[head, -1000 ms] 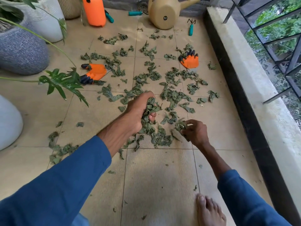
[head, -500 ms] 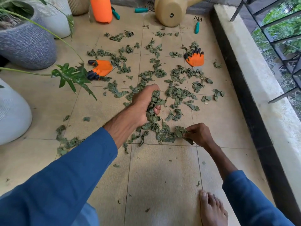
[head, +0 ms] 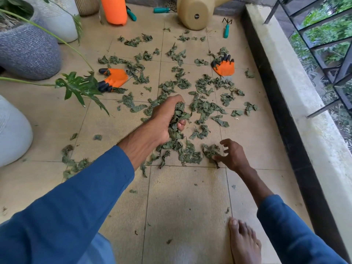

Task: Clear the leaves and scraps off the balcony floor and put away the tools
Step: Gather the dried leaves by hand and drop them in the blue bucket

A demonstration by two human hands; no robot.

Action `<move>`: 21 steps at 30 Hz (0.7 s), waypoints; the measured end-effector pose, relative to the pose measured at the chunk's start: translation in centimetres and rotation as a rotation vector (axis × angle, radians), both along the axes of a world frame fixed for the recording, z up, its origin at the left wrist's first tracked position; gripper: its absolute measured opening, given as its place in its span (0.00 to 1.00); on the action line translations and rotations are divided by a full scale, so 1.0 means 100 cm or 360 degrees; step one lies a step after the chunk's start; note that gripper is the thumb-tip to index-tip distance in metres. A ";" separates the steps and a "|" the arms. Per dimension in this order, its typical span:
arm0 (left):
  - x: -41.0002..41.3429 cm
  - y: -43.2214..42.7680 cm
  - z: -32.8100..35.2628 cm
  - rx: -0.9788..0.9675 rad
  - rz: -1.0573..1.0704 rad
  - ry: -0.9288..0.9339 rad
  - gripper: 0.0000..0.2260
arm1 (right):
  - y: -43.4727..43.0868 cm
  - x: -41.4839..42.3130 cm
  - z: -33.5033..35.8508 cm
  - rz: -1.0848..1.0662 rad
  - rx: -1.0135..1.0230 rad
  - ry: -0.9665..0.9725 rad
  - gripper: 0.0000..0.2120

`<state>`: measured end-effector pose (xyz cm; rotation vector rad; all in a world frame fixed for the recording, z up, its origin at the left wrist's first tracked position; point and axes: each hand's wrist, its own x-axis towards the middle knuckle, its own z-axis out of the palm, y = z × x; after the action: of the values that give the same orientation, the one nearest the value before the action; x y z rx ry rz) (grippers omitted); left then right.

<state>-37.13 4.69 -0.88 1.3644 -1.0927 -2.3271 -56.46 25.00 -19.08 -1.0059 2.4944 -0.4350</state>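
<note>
Leaves: crumpled dark green leaves [head: 205, 109] are scattered over the beige tiled floor [head: 186, 206], too many to count, thickest at the centre and thinning toward 12 o'clock.
Left hand: the left hand [head: 165, 119] is at the centre, a fist clamped round a bunch of leaves just above the litter.
Right hand: the right hand [head: 233, 155] is at 4 o'clock from the left one, low over the tiles. Its fingers are spread apart and the tips touch a clump of leaves.
Change: half a second ago the right hand pinched that clump; now its fingers have come apart. The left fist keeps its bunch.
Gloves: two orange gloves with black fingertips [head: 114, 79] lie flat among the leaves. This one is at 10 o'clock and the second glove [head: 224, 66] at 1 o'clock.
Tools: three teal-handled hand tools lie around 12 o'clock: a small pronged rake [head: 226, 29] and two part-hidden handles.
Containers: a beige plastic watering can [head: 196, 12] and an orange plastic sprayer [head: 114, 10] stand at 12 and 11 o'clock. I cannot see their contents.
Pots: there are four from 9 to 11 o'clock. The grey woven pot [head: 28, 52] holds a plant.
Foot: one bare foot [head: 243, 242] is at 5 o'clock.
</note>
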 end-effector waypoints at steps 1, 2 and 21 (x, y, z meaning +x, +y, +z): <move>0.000 0.001 0.001 -0.0004 0.0001 -0.0005 0.06 | -0.003 -0.001 -0.001 -0.0014 0.0042 0.0004 0.34; 0.000 0.001 0.001 -0.0008 0.0001 -0.0009 0.06 | -0.007 -0.002 -0.002 -0.0033 0.0097 -0.0013 0.35; -0.003 -0.002 -0.008 -0.0067 -0.0024 -0.0046 0.05 | -0.010 -0.002 0.030 -0.0591 -0.0380 -0.0495 0.13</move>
<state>-37.41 4.50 -1.64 1.3838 -1.1576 -2.2877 -56.68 24.01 -16.12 -0.4974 2.3744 -0.9442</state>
